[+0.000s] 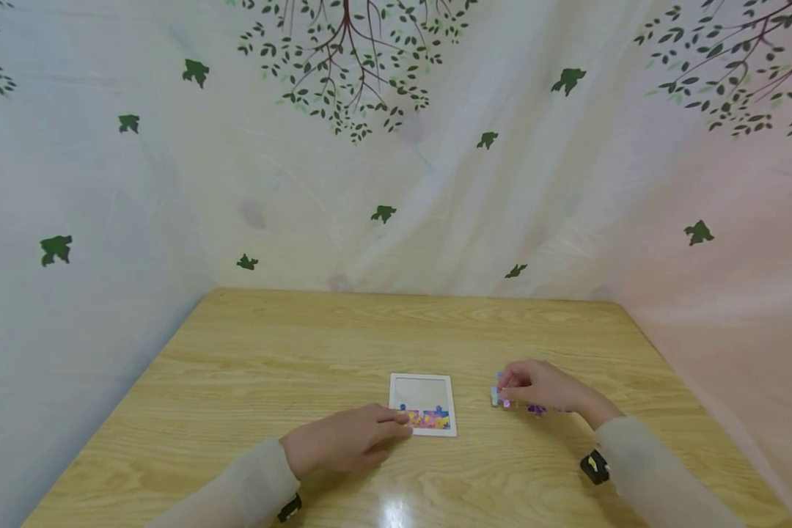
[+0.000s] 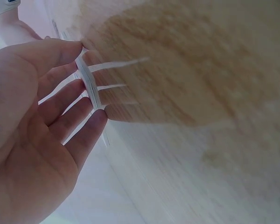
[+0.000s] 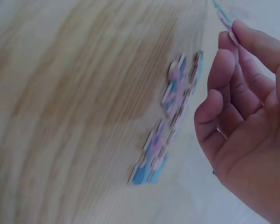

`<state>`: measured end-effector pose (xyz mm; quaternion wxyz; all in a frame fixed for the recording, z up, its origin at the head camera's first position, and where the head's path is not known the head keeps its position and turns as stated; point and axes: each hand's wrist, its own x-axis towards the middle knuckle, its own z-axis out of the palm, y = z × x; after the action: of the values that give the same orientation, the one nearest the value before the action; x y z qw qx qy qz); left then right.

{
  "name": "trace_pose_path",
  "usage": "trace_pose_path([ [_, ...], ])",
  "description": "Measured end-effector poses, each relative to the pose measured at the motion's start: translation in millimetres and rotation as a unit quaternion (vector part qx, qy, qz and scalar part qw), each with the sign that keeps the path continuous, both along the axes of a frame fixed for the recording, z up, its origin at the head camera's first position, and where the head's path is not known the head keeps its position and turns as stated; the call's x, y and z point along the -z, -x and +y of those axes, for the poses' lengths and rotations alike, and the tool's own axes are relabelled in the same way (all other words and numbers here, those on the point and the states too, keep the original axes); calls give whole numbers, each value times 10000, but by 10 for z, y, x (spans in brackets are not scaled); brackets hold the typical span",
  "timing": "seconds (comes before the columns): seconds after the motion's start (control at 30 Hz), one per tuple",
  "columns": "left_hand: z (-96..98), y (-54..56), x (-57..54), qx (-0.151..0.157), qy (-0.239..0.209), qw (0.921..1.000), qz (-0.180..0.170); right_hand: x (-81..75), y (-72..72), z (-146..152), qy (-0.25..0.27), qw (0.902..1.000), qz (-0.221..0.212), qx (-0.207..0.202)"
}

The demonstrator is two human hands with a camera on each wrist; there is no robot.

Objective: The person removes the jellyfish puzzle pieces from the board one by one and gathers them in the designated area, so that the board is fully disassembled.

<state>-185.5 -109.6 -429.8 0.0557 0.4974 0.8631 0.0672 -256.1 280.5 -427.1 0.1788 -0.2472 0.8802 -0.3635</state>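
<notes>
A white-rimmed puzzle frame [image 1: 453, 407] lies flat on the table, with joined pink, yellow and blue jigsaw pieces [image 1: 429, 420] along its near side. My left hand [image 1: 350, 440] rests at the frame's near left corner, fingers mostly straight. In the left wrist view its thumb and fingertips touch the frame's thin edge [image 2: 89, 84]. To the right, my right hand [image 1: 546, 385] pinches a thin jigsaw piece [image 3: 227, 23] between thumb and fingers, held above the table. Below it lie several loose puzzle pieces [image 3: 175, 95], partly hidden by the hand in the head view.
The wooden table [image 1: 290, 345] extends to a pale cloth backdrop [image 1: 303, 183] printed with leaves and branches. Light reflects off the tabletop near its front. Each wrist wears a small black device, the right one [image 1: 595, 467] showing beside the sleeve.
</notes>
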Motion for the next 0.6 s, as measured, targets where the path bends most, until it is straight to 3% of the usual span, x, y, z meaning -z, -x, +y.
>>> trace_pose_path([
  [0.6,10,-11,1,31,-21,9999,102,39,-72,109,-28,9998,76,182],
])
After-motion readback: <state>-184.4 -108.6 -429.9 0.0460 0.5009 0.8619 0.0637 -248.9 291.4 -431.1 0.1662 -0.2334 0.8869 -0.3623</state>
